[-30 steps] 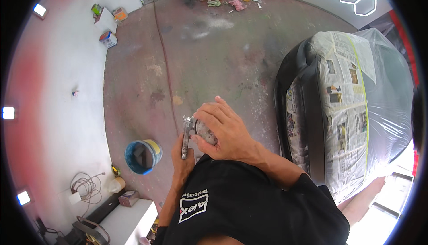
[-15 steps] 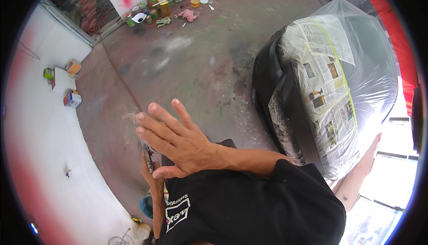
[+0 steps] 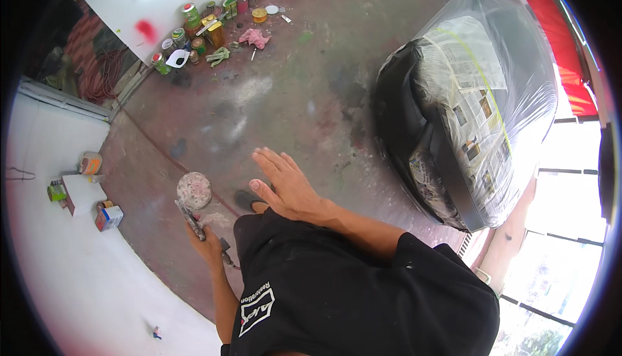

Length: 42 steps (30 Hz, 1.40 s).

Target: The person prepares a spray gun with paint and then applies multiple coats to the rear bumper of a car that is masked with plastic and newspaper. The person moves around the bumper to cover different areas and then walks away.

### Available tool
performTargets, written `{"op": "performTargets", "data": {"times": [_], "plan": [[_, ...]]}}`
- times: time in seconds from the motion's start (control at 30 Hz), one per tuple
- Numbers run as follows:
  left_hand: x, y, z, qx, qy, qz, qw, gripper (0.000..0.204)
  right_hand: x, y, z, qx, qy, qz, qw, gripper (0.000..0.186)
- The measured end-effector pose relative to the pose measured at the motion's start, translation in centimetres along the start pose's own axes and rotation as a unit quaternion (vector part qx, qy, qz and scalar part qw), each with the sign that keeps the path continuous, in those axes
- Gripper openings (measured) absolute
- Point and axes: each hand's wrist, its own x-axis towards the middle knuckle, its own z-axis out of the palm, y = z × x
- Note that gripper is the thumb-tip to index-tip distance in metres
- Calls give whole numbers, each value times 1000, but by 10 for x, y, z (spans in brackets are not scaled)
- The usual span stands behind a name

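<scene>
My left hand (image 3: 206,244) is closed around a metal spray gun (image 3: 190,220), held low beside my left side. Over its far end shows a round, pale, paint-spattered top (image 3: 194,191), which looks like the gun's cup. A dark fitting and a short bit of hose (image 3: 227,252) hang close by the wrist. My right hand (image 3: 288,187) is in front of my body, empty, its fingers stretched out and the thumb apart. It touches nothing that I can see.
At the right stands a car part or body (image 3: 402,136), dark, masked with newspaper (image 3: 479,123) and clear plastic. Paint cans (image 3: 210,32) and a pink rag (image 3: 254,37) lie by the far wall. A white box (image 3: 84,194) and tins stand at the left wall. My shod foot (image 3: 249,200) shows below.
My right hand has moved right, away from in front of the spray gun, and now shows from another side. My left hand and gun have come into plain sight. The whole view has shifted.
</scene>
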Motion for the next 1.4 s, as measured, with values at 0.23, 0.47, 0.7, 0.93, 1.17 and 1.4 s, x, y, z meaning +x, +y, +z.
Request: {"op": "performTargets", "data": {"times": [0.23,0.47,0.7,0.93,1.17,1.4], "plan": [[191,17,-14,-28,-48,-108,993,47,64,69,68,-108,-128,160,973,70],[351,-79,48,38,-66,-133,988,60,198,140,157,-185,-425,269,844,89],[482,-141,170,84,-105,-229,964,69,343,201,234,-229,-431,403,774,125],[610,-253,328,117,-149,-247,950,73,405,249,271,-185,-394,469,769,106],[696,-359,439,92,-158,-282,942,62,432,268,290,-158,-411,489,753,101],[713,-390,482,150,-197,-319,915,61,441,274,295,-159,-336,449,813,69]]}}
